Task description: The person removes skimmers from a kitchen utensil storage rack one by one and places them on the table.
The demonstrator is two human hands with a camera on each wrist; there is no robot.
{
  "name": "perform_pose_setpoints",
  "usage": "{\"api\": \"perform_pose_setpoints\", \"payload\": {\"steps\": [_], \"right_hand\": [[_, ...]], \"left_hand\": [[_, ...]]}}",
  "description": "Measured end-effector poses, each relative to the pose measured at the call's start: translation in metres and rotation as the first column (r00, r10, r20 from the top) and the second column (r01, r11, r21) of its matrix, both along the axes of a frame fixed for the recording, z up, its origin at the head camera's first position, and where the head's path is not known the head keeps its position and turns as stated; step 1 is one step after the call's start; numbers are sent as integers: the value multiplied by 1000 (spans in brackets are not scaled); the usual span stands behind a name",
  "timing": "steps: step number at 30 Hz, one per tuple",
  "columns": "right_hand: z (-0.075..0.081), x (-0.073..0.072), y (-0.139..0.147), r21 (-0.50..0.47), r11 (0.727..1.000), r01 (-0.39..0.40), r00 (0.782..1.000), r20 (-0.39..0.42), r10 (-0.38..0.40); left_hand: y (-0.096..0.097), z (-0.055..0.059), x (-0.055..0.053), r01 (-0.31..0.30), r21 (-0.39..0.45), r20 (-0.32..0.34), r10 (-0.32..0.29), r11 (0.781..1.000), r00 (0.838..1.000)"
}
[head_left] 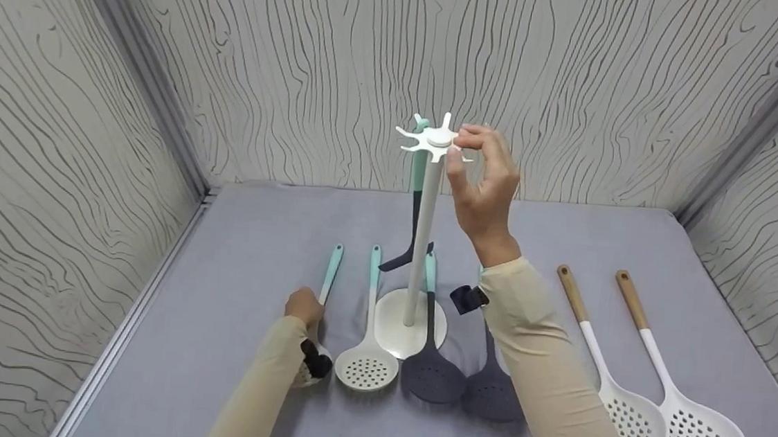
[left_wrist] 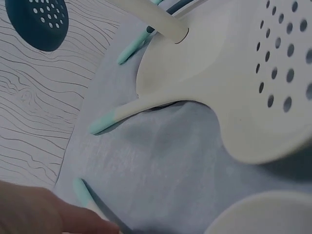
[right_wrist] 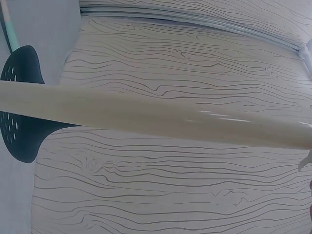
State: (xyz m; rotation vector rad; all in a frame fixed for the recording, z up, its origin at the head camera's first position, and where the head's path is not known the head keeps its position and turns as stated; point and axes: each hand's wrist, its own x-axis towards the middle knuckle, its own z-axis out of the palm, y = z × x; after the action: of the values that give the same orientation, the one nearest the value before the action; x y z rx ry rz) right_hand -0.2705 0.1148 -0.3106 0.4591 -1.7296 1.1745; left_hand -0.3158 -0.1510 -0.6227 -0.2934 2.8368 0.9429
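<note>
My right hand (head_left: 492,185) pinches the hooked top of a white utensil stand (head_left: 422,249) between thumb and fingers. From a rear hook hangs a dark slotted utensil (head_left: 416,214) with a teal handle; its perforated head (right_wrist: 22,139) shows behind the pole in the right wrist view. Low on the left, my left hand (head_left: 304,307) holds the shaft of a white skimmer with a teal handle end (head_left: 334,263). That hand and sleeve cover much of the skimmer. Beside it lies another white skimmer (head_left: 367,368), partly over the stand's round base (left_wrist: 161,68) in the left wrist view.
Right of the base lie two dark skimmers (head_left: 433,376) (head_left: 493,393), the second partly behind my right forearm. Farther right are two white skimmers (head_left: 630,421) (head_left: 702,434) with wooden handles. Patterned panels (head_left: 317,67) enclose the cloth-covered table (head_left: 232,269) at the back and sides.
</note>
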Motion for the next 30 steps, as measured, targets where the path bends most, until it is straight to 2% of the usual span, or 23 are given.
{"api": "perform_pose_setpoints", "payload": {"steps": [1, 2, 4, 5, 6, 9, 11, 15, 18, 21, 25, 30], "right_hand": [[0, 0, -1, -3, 1000, 2, 1000, 4, -2], [0, 0, -1, -8, 1000, 2, 1000, 5, -2], [1, 0, -2, -18, 1000, 4, 1000, 4, -4], [1, 0, -2, -23, 1000, 5, 1000, 1, -5], [1, 0, -3, -28, 1000, 5, 1000, 0, -5], [1, 0, -3, -31, 999, 10, 1000, -3, -10], [2, 1, -4, -32, 999, 10, 1000, -4, -10], [2, 1, -5, -32, 999, 16, 1000, -7, -16], [2, 1, -6, -32, 999, 17, 1000, -15, -18], [2, 1, -6, -32, 999, 15, 1000, -22, -16], [0, 1, -7, -30, 1000, 9, 1000, -26, -10], [-1, 0, -7, -23, 1000, -5, 1000, -29, 4]], "left_hand": [[1, 5, 3, -2, 5, 0, 2, 1000, 1000], [5, 19, 9, -13, 17, 32, 12, 1000, 999], [12, 42, 23, -16, 29, 30, 15, 999, 999], [16, 60, 32, -22, 35, 58, 20, 999, 998], [20, 71, 40, -13, 35, 45, 12, 999, 999], [27, 92, 55, 2, 32, 32, -3, 999, 999], [31, 96, 60, 11, 27, 23, -12, 1000, 1000], [37, 99, 65, -9, 50, 24, 7, 999, 1000], [41, 102, 71, -17, 50, -14, 18, 999, 1000], [46, 104, 78, -23, 58, -87, 28, 998, 996], [57, 107, 88, -13, 113, -201, 36, 993, 979], [70, 112, 102, 42, 178, -339, 21, 983, 941]]}}
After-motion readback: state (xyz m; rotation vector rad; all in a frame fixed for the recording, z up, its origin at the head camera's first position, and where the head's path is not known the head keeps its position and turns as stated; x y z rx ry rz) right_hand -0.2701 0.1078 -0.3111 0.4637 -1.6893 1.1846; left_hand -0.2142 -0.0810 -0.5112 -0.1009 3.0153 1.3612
